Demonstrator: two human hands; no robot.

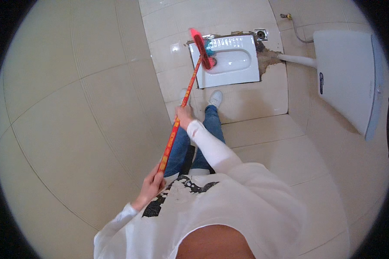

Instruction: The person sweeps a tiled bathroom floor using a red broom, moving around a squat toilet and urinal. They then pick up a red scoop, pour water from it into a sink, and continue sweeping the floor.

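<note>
A broom with a red and yellow patterned handle [170,144] runs up and slightly right from my waist. My left hand [151,185] is closed around its near end, beside my shirt. Farther along, my right hand [184,116] grips the middle of the handle. The red broom head [200,48] is over the left part of a white ceramic squat toilet [231,78], its far end reaching past the rim onto the tiles. Pink and teal parts, blurred, show around the head. Whether they touch the bowl is hard to tell.
A white cistern [345,74] hangs on the right wall, with a white pipe [296,60] and a flexible hose [296,32]. Near the toilet are a square floor drain [261,34] and broken, bare flooring [268,58]. A tiled wall [84,106] rises close on my left.
</note>
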